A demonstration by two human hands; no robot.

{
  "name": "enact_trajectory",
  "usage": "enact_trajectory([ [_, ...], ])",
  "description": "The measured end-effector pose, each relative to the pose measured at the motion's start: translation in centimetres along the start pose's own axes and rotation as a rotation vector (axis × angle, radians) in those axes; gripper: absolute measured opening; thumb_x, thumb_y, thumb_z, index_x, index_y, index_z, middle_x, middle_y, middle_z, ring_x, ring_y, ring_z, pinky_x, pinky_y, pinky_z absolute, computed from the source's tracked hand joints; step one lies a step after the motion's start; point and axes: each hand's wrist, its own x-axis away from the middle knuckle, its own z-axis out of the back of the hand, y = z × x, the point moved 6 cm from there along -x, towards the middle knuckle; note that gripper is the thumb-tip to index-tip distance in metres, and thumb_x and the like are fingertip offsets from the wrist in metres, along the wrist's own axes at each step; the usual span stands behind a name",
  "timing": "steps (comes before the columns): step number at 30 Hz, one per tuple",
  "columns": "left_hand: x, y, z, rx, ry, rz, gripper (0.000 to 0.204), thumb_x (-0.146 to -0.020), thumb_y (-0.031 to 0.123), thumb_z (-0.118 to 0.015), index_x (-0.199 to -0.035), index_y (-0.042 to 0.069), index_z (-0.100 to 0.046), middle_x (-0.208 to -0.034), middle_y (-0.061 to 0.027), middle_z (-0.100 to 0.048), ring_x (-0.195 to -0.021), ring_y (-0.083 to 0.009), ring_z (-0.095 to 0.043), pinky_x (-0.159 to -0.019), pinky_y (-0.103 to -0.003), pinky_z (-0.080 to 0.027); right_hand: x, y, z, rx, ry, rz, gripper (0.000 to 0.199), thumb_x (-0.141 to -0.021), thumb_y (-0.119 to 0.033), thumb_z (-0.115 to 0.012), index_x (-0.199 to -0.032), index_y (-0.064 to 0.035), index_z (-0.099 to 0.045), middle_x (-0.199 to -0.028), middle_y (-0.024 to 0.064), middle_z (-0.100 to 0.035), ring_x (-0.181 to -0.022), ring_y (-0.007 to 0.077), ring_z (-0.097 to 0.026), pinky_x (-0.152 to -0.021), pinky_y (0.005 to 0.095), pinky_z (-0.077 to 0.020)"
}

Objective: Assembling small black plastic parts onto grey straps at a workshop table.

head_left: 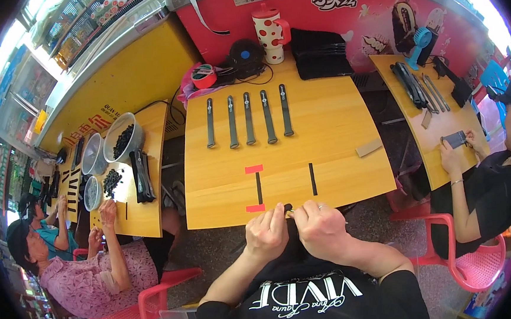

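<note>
At the table's near edge, my left hand [266, 233] and my right hand [319, 223] are close together, both closed in a pinch. A small black piece [288, 207] shows between the fingertips; its kind is too small to make out, and my fingers cover part of it. Just beyond them, a black strip [258, 188] lies on the wooden table [222, 185], with red tape [254, 169] across each end. Another black strip [312, 179] lies to its right. Farther up, several dark grey straps with black ends [248, 118] lie in a row.
A tan strip [368, 147] lies at the right. Behind stand a spotted tumbler [270, 37], a tape roll [203, 76] and a black bag stack [321, 54]. People work at side tables; the left one holds plastic tubs [125, 136] of black parts, the right one a blue fan [421, 42].
</note>
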Motion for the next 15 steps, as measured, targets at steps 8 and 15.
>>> enact_trajectory([
  [8, 0.4, -1.8, -0.3, 0.561, 0.004, 0.352, 0.017, -0.079, -0.003, -0.068, -0.096, -0.002, -0.065, -0.074, -0.0162, -0.064, -0.06, -0.0288, -0.065, -0.054, -0.034, -0.05, -1.4, 2.3, 0.6, -0.308, 0.037, 0.052, 0.023, -0.077, -0.017, -0.073, -0.067, -0.008, -0.054, -0.064, 0.007, -0.051, -0.056, 0.0258, -0.056, -0.047, 0.0362, -0.0423],
  [15, 1.6, -2.6, -3.1, 1.522, -0.429, 0.802, 0.022, -0.089, 0.0, -0.06, -0.111, -0.003, -0.063, -0.09, -0.0115, -0.069, -0.075, -0.0184, -0.067, -0.068, -0.029, -0.053, -1.4, 3.2, -0.6, -0.388, -0.021, 0.202, 0.022, -0.078, -0.018, -0.07, -0.066, -0.0091, -0.054, -0.063, 0.0061, -0.052, -0.055, 0.025, -0.057, -0.046, 0.0362, -0.0426],
])
